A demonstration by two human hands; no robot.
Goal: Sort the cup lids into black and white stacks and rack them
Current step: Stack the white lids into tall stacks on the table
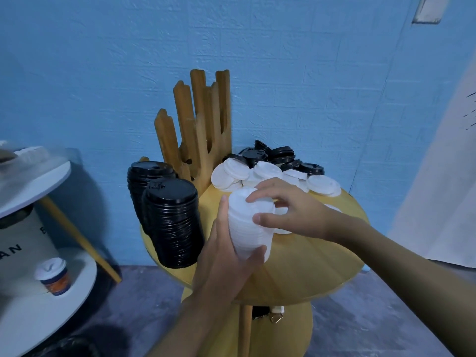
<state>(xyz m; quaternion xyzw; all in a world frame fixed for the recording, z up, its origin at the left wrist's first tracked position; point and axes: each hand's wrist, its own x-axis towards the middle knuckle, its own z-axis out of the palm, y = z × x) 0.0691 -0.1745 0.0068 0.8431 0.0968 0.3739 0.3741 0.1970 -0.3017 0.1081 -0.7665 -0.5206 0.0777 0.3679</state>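
Note:
My left hand (226, 256) grips a stack of white lids (247, 228) from below and the side, held above the round yellow table (309, 266). My right hand (286, 207) curls its fingers and thumb over the top of that same stack. Behind it lies a loose pile of white lids (260, 173), and a heap of black lids (278, 155) sits further back. Two tall stacks of black lids (172, 225) stand at the table's left edge. A wooden rack (198, 130) with upright slats rises at the back of the table.
A white two-tier side table (33, 181) stands at the left, with a paper coffee cup (54, 278) on its lower shelf. The blue wall is close behind. A pale sheet (443, 189) hangs at the right. Grey floor lies below.

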